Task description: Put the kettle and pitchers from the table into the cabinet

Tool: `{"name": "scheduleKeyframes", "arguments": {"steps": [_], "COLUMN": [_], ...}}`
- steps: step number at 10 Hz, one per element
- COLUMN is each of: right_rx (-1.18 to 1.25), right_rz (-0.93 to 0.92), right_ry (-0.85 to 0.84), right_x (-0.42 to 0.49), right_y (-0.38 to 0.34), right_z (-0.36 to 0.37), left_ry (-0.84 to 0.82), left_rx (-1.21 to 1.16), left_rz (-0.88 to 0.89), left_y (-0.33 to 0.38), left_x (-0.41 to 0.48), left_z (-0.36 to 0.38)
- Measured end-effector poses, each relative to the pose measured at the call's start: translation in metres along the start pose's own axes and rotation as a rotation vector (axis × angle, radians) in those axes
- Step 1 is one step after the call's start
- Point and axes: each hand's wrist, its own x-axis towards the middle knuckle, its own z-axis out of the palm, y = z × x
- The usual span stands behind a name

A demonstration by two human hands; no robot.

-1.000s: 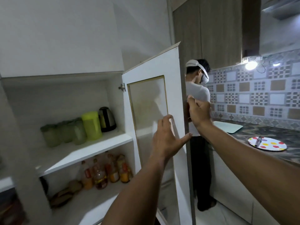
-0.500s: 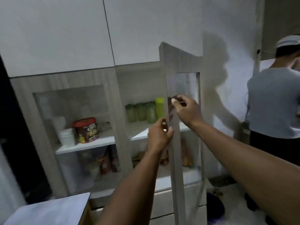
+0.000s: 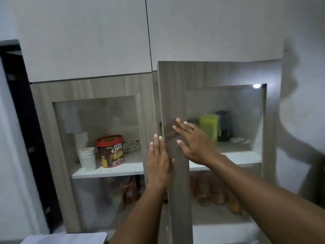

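Note:
The right cabinet door, wood-grained with a glass pane, stands almost closed. My right hand lies flat and open on its left frame, over the dark handle. My left hand presses flat, fingers up, on the door's left edge. Through the glass, on the upper shelf, I see a lime-green pitcher and behind it to the right the dark kettle. Other pitchers to the left of the green one are mostly hidden by my right hand and the frame.
The left cabinet door is closed; behind its glass are a stack of white cups and a red-lidded cereal tub. Bottles and jars fill the lower shelf. A white table corner shows at bottom left.
The door has swung from wide open to nearly closed. Both hands went from gripping its edge to pressing flat on its front. My view turned left, and the other person is out of sight.

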Motion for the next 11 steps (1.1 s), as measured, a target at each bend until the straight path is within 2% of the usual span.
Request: {"name": "scheduleKeyframes", "arguments": {"steps": [1, 2, 5, 7, 8, 10, 11], "right_rx": [-0.103, -0.209, -0.266, -0.282, -0.273, -0.174, 0.017], "right_rz": [-0.076, -0.151, -0.137, -0.120, -0.117, -0.036, 0.086], "right_ry": [-0.025, -0.067, -0.077, -0.071, -0.110, -0.335, -0.462], "right_x": [0.021, 0.043, 0.097, 0.107, 0.104, 0.100, 0.092], "right_y": [0.028, 0.055, 0.098, 0.106, 0.104, 0.075, 0.050], "right_z": [0.050, 0.087, 0.160, 0.177, 0.172, 0.127, 0.103], "left_ry": [0.097, 0.092, -0.030, -0.025, -0.103, -0.358, -0.461], "left_rx": [0.168, 0.301, 0.394, 0.412, 0.383, 0.281, 0.263], "left_rz": [0.144, 0.260, 0.177, 0.189, 0.161, 0.104, 0.110], "left_y": [-0.035, -0.057, -0.091, -0.098, -0.088, -0.071, -0.075], "left_x": [0.031, 0.065, 0.135, 0.147, 0.142, 0.122, 0.096], "left_z": [0.033, 0.054, 0.113, 0.126, 0.117, 0.071, 0.041]}}
